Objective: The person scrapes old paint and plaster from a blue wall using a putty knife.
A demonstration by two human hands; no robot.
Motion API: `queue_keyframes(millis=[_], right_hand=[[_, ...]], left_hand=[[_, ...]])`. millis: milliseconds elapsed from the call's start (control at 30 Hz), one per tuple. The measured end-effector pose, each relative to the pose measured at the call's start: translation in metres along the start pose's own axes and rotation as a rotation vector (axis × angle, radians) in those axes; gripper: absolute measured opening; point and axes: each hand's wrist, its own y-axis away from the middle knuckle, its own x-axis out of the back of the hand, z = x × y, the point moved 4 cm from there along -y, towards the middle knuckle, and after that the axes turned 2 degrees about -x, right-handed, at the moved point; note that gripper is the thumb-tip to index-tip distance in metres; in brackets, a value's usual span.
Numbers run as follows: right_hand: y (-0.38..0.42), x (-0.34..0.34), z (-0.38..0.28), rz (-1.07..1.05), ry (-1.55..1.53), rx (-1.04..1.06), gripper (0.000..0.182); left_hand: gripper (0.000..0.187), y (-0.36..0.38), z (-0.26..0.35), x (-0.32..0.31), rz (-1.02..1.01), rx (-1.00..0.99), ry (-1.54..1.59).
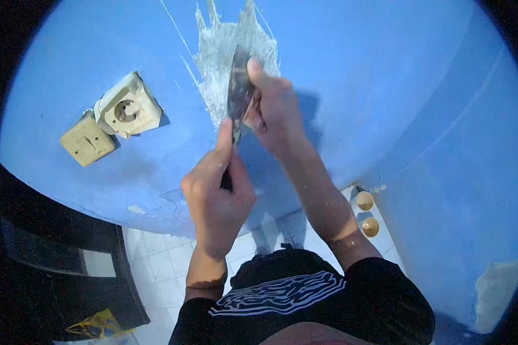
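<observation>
Both of my hands are raised in front of a blue wall [351, 75]. Between them is a putty knife [240, 86], its dark, stained blade pointing up. My left hand [220, 187] is closed round its lower end, thumb stretched up along it, and covers most of the handle. My right hand [277, 106] pinches the right edge of the blade, thumb up and fingers curled behind. Behind the blade lies a rough grey-white patch [216, 63] on the wall, with streaks running upward from it.
To the left, a wall socket [129, 112] with a torn cover sits beside a light switch [87, 142]. Two yellowish cups [365, 200] stand on the white tiled floor [170, 259] near the right wall. Dark furniture [69, 276] is at lower left, with a yellow wrapper [101, 325] nearby.
</observation>
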Motion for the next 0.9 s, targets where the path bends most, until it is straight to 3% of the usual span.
queue_keyframes(millis=[67,167,467,567,667,900], right_hand=[[0.002,0.003,0.004,-0.047,0.053,-0.017,0.047],[-0.021,0.006,-0.015,-0.091,0.068,0.062,0.047],[-0.006,0.009,0.01,-0.025,0.148,-0.059,0.046],[-0.018,0.009,-0.015,-0.064,0.105,0.123,0.046],[-0.017,0.008,-0.017,-0.137,0.102,0.127,0.046],[-0.004,0.001,0.004,-0.01,0.127,-0.043,0.047]], left_hand=[[0.036,0.001,-0.001,-0.003,0.02,0.028,0.014],[0.035,-0.016,0.004,-0.007,0.051,-0.109,-0.017],[0.035,0.003,-0.003,-0.006,0.034,0.063,0.103],[0.035,-0.007,-0.001,-0.011,0.08,0.007,0.068],[0.035,-0.024,0.006,-0.015,0.058,-0.095,0.03],[0.031,0.001,0.0,0.001,0.057,0.019,0.075]])
